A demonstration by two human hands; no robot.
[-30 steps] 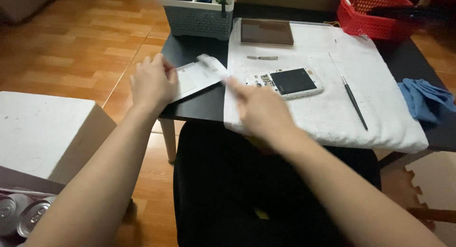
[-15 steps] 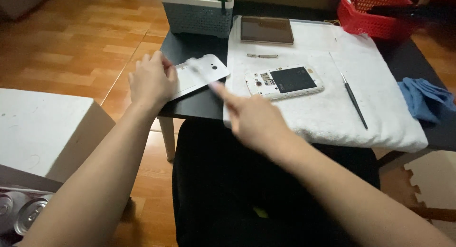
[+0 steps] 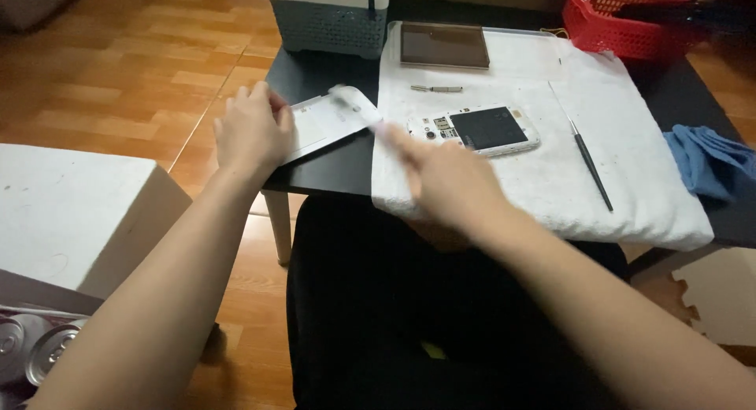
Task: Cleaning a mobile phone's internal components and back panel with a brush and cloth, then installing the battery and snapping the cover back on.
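Note:
My left hand (image 3: 252,130) rests on the left end of a white phone back cover (image 3: 319,125) and holds it down on the black table (image 3: 331,170). My right hand (image 3: 449,178) reaches toward the cover's right end, gripping a thin white stick-like thing (image 3: 348,101) that is blurred by motion over the cover. An opened white phone (image 3: 480,129) with its dark battery showing lies on a white towel (image 3: 551,181), just right of my right hand's fingers.
On the towel lie a thin dark tool (image 3: 591,162), a small metal strip (image 3: 435,89) and a brown flat panel (image 3: 443,45). A grey basket (image 3: 327,20) and a red basket (image 3: 622,16) stand at the back. A blue cloth (image 3: 709,162) lies right; a white box (image 3: 71,213) and cans (image 3: 31,355) sit left.
My right hand swept the white stick left over the cover, then back right. My left hand stays on the cover, which tilted slightly.

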